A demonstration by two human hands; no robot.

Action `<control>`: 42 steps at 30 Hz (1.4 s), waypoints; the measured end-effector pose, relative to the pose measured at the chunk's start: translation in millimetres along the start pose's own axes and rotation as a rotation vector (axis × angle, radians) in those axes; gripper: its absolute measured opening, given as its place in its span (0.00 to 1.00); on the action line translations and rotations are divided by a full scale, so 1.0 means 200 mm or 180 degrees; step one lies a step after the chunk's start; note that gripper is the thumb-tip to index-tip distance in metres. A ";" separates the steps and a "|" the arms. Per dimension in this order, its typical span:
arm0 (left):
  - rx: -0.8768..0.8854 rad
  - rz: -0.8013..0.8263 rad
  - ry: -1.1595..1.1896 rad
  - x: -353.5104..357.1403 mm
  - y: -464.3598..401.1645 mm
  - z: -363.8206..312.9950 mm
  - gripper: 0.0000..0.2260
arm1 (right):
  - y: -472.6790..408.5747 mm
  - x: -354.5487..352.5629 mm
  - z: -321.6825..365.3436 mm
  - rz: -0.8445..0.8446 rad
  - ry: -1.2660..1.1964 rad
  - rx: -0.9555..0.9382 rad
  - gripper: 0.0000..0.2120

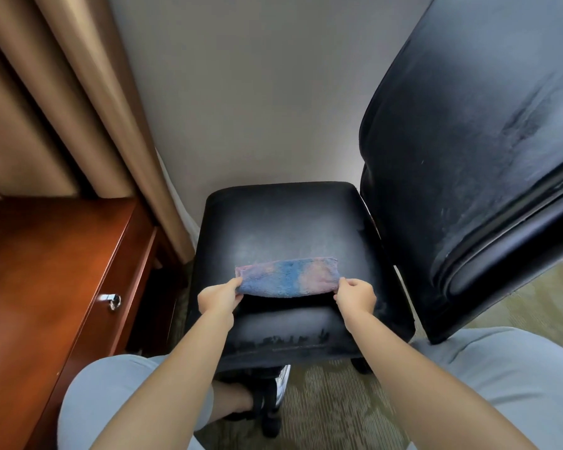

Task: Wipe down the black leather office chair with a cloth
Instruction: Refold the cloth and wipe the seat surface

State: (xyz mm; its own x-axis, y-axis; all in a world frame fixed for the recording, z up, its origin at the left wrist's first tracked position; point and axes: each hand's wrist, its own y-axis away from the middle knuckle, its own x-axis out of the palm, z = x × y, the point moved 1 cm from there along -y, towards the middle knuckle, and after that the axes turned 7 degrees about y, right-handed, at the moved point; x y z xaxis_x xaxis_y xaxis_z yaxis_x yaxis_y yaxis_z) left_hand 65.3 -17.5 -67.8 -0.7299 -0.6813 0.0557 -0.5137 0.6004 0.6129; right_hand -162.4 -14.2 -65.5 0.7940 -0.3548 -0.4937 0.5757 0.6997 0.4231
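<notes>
— Looking at the lower middle of the frame: what are the hands doing?

— The left hand [220, 295] pinches one end of the cloth [286, 278] and the right hand [355, 295] pinches the other, fingers curled round its edges. The blue-and-pink cloth is folded into a long strip, stretched between them just above the seat [273, 222] of the black chair, whose backrest [468, 157] fills the right of the frame.

— Is it touching the leather?

— Its far edge seems to rest on the seat; the near edge is lifted, with a dark shadow beneath.

— How would you do this step well?

— I'd lay the strip flat, then press down with spread fingers so the whole width bears on the leather. The seat looks hazy grey with dust, so I'd judge long overlapping passes from the far edge toward the front best, refolding to a fresh face before the backrest.

— Anything to mind?

— The wooden desk [46, 271] at the lower left stands close; keep the elbow clear.
</notes>
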 end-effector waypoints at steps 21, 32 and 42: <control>-0.0136 0.0649 -0.0977 0.07 0.21 -0.26 0.12 | 0.07 -0.22 0.25 -0.0509 0.0395 -0.0602 0.08; 0.0829 0.0953 -0.0593 0.18 0.21 -0.33 0.11 | 0.03 -0.20 0.30 -0.0563 -0.0249 -0.1237 0.10; -0.0169 0.0656 -0.0872 -0.05 0.08 0.14 0.11 | -0.02 -0.16 -0.04 -0.0170 0.1181 -0.0249 0.11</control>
State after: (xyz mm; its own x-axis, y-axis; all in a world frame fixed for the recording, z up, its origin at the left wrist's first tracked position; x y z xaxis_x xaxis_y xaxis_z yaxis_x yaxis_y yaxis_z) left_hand 51.3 10.0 -80.1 -0.9135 -0.4059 -0.0268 -0.3240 0.6861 0.6514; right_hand -191.1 0.3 -57.8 0.6304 -0.1534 -0.7609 0.5862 0.7367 0.3372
